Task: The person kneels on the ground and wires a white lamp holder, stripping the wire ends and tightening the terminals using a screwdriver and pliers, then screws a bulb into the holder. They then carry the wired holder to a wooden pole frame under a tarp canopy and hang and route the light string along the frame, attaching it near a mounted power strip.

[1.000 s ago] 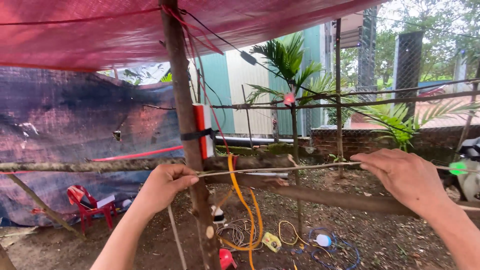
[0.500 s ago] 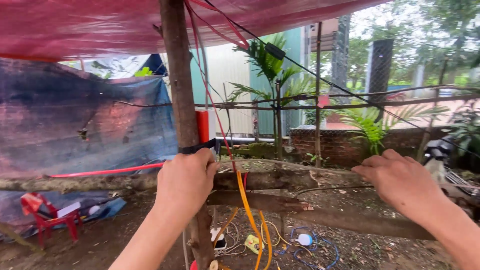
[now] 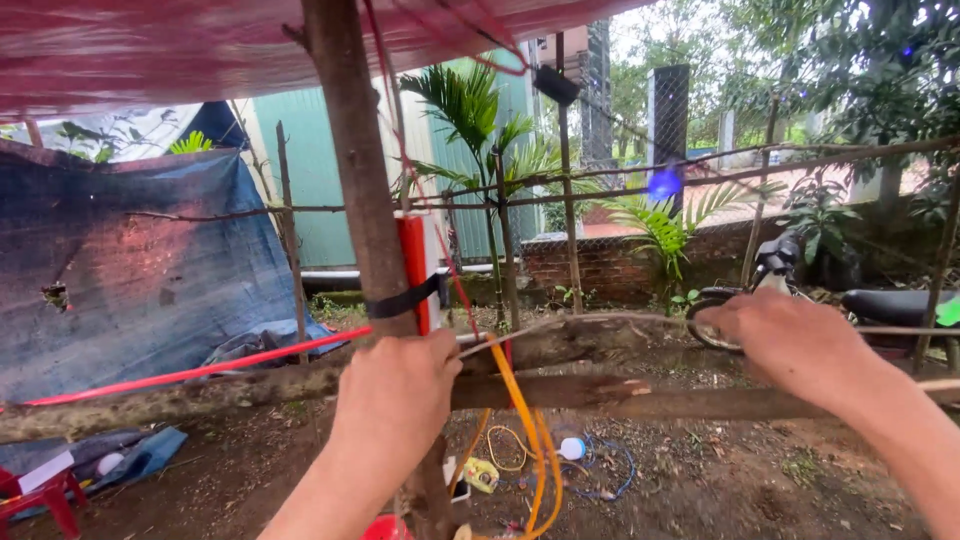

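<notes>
My left hand [image 3: 395, 395] is closed around one end of a thin wire or cord [image 3: 600, 318], right against the upright wooden post [image 3: 360, 200]. My right hand [image 3: 790, 345] grips the same cord further right, so it runs stretched between the two hands. Just below the hands lies a rough horizontal wooden rail [image 3: 640, 398]. An orange cable [image 3: 520, 420] hangs down beside the post, under my left hand.
A red tarp [image 3: 150, 40] hangs overhead and a blue tarp [image 3: 130, 260] covers the left. A red strap [image 3: 200, 370] runs left from the post. A motorbike [image 3: 880, 305] stands at right. Cables and small parts [image 3: 540, 455] lie on the dirt. A red stool [image 3: 30, 495] sits bottom left.
The view has swung left to right, shifting the post leftward. My left hand has closed in against the post with the cord. My right hand has stayed out on the cord.
</notes>
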